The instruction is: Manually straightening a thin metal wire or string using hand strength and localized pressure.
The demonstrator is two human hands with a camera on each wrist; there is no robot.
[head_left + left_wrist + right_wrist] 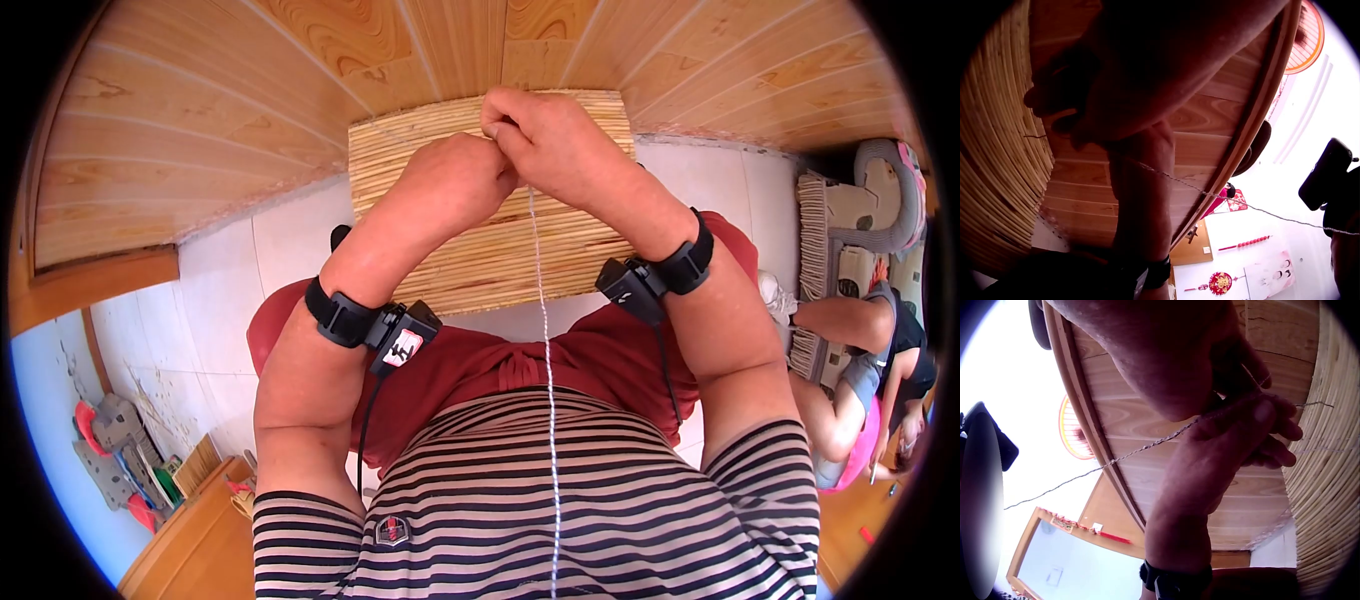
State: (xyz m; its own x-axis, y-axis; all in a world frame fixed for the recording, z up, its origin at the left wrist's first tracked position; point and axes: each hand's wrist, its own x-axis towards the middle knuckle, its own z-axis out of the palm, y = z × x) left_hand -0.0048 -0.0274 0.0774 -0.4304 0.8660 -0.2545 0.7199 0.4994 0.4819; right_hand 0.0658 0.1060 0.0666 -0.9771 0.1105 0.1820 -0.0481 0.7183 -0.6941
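Note:
A thin white twisted cord (pixel 546 340) runs from the two hands back down over the striped shirt. My left hand (pixel 455 178) and right hand (pixel 550 138) meet above the far part of a mat of thin straw-coloured stalks (pixel 480 265). In the right wrist view the left hand (pixel 1204 459) pinches the cord (pixel 1147 448) between thumb and fingers, and a short loose end sticks out past the fingertips. The right hand (pixel 1166 356) curls beside it, a strand of cord at its fingers. In the left wrist view the right hand is partly hidden behind the left hand (pixel 1129 87).
A wood-panelled wall (pixel 450 50) stands right behind the mat. The maroon trousers (pixel 480 370) flank its near edge. At the right a person (pixel 865 370) sits near a patterned cushioned seat (pixel 880 200). A wooden cabinet (pixel 190 530) is at the lower left.

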